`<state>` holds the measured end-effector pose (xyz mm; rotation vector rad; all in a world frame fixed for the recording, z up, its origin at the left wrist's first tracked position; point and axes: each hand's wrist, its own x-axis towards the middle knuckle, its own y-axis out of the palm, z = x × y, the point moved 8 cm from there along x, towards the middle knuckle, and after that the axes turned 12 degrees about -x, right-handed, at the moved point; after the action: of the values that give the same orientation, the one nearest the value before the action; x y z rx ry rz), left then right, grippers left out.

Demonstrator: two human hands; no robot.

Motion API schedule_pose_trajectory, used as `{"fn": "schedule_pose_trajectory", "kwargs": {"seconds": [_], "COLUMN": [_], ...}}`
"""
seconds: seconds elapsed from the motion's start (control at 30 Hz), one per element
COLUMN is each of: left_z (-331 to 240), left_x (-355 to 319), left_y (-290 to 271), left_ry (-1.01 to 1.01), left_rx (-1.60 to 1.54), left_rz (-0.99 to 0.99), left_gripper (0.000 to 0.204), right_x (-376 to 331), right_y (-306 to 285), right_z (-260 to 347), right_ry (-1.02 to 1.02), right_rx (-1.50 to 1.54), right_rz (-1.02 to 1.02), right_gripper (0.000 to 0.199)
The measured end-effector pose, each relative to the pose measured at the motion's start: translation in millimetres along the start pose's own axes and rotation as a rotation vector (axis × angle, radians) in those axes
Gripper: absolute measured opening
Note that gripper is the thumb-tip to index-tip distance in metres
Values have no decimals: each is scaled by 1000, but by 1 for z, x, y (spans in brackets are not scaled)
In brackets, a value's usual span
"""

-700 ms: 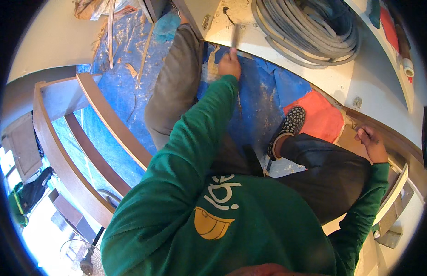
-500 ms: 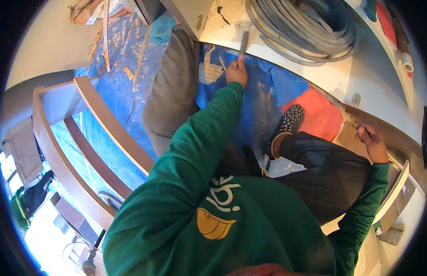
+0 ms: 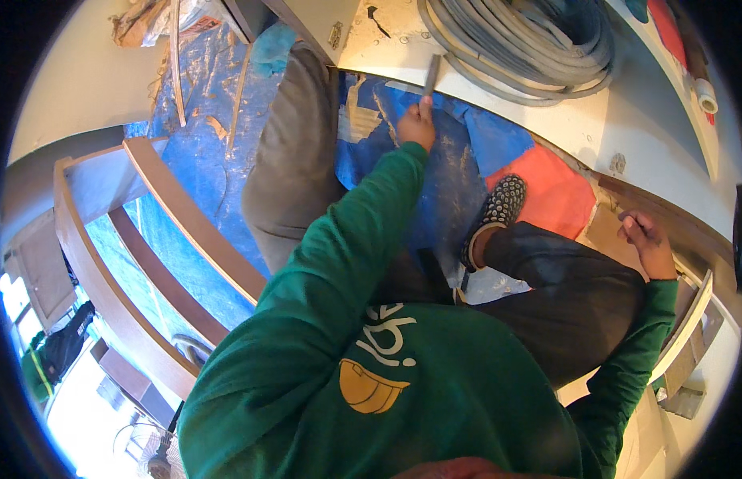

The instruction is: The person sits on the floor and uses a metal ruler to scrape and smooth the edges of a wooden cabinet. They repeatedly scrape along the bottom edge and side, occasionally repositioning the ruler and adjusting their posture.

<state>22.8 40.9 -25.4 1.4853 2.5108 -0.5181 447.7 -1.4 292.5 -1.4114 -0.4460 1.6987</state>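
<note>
My left hand (image 3: 416,125) reaches forward, closed around the lower end of a flat, narrow dark grey bar (image 3: 432,75). The bar's far end points up over the edge of the white panel (image 3: 387,49). What kind of tool it is does not show clearly. Off to the right, beyond my bent knee, my right hand (image 3: 649,242) is held with its fingers curled in near the thumb. Anything pinched there is too small to make out. It hovers by a brown wooden edge (image 3: 666,209).
A coil of grey hose (image 3: 523,52) lies on the white panel. Blue sheeting (image 3: 203,152) covers the floor, with an orange-red cloth (image 3: 551,191) by my patterned shoe (image 3: 503,206). A wooden frame with slats (image 3: 187,211) stands at left; a fan (image 3: 157,455) sits lower left.
My left hand has shifted slightly right, and the bar tilts a little more to the right. My right hand's fingers have changed position slightly. The whole view has drifted a bit left.
</note>
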Motion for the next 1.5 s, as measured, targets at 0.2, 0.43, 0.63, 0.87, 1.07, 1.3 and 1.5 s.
{"fn": "schedule_pose_trajectory", "kwargs": {"seconds": [0.2,0.43,0.63,0.87,1.07,1.3,1.5], "left_z": [-39,8,-21,13,-7,14,26], "left_x": [19,-26,19,-45,0,-25,-21], "left_y": [-19,29,-5,43,23,28,30], "left_ry": [-16,-30,32,-25,-45,-28,36], "left_rx": [-80,9,-56,51,-82,31,2], "left_rz": [-80,47,-123,80,-3,-58,-38], "left_gripper": [60,61,58,64,62,63,60], "right_x": [-4,-1,-1,5,2,5,1], "right_y": [0,-1,1,4,2,-3,-1], "right_z": [-13,-8,-16,-14,-23,-13,-19], "right_ry": [21,12,41,-11,19,-16,-4], "right_rx": [-21,21,-4,31,29,42,40], "right_rz": [-11,-8,19,20,-13,5,-10], "right_gripper": [29,29,30,32,31,29,29]}}
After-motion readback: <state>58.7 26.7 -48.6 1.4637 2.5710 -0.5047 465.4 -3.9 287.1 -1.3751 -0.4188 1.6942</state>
